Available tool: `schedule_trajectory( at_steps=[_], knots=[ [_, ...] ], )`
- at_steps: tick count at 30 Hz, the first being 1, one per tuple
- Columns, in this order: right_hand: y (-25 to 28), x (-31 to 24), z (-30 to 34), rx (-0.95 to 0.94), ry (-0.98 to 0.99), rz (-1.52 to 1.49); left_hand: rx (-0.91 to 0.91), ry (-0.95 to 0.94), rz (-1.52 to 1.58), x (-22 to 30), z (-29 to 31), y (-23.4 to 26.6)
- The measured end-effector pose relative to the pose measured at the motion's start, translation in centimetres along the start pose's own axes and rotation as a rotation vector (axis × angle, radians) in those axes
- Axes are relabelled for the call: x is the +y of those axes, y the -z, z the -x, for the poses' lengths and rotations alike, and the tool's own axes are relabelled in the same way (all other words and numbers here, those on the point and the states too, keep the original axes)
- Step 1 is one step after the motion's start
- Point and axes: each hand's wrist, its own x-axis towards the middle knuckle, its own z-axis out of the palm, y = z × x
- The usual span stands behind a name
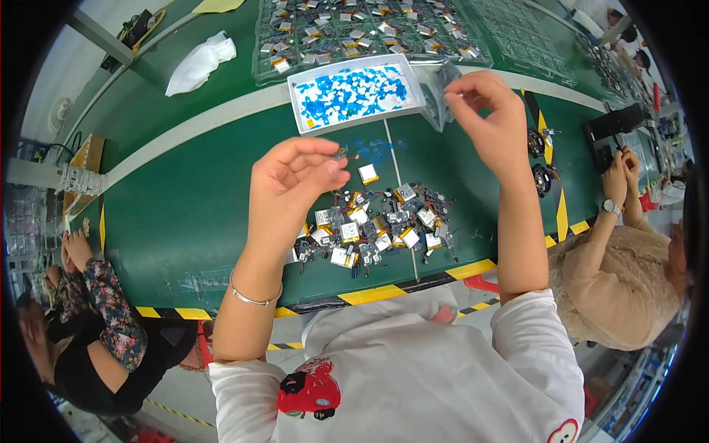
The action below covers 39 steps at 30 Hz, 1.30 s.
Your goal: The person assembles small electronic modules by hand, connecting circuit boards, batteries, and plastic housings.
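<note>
My left hand [295,177], with a bangle on the wrist, pinches a small circuit board [340,153] that the fingers partly cover. Just right of its fingertips is a silver square battery [368,174] with yellow tape; whether it is wired to the board I cannot tell. Raised at the right, my right hand [491,122] brings thumb and forefinger together near a clear plastic bag [437,100]. What that pinch holds, if anything, is too small to make out. Below both hands lies a pile of batteries wired to small circuit boards [349,232].
A white box [301,118] of blue and white film scraps stands beyond my hands, with blue scraps [377,151] before it. Farther back are clear trays [354,33] of battery assemblies and a white cloth [201,63]. Co-workers sit on both sides, one beside a black stand [617,125].
</note>
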Motion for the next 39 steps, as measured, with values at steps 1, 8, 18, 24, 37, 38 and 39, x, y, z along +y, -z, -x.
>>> schedule_trajectory(
  at_steps=[1, 8, 18, 24, 37, 38, 39],
  knots=[
    [-0.5, -0.7, 0.6, -0.122, -0.029, -0.205, -0.011, -0.048, 0.010, -0.1, 0.1, -0.2],
    [-4.4, -5.1, 3.9, -0.340, -0.034, -0.662, -0.002, -0.159, 0.003, -0.5, 0.4, -0.9],
    [-5.4, -4.9, 4.2, -0.370, -0.121, -0.961, -0.035, -0.234, 0.007, -0.5, 0.9, -1.0],
    [-5.1, -4.9, 4.2, -0.377, -0.117, -0.914, -0.032, -0.250, 0.014, -0.5, 1.0, -0.9],
    [-5.1, -5.3, 4.2, -0.344, -0.059, -0.829, -0.026, -0.265, -0.114, -0.6, 1.2, -0.9],
    [-5.1, -5.2, 4.3, -0.349, -0.049, -0.817, -0.026, -0.264, -0.115, -0.5, 1.2, -0.9],
    [-5.1, -5.2, 4.3, -0.349, -0.050, -0.817, -0.035, -0.188, -0.022, -0.3, 1.2, -0.9]
  ],
)
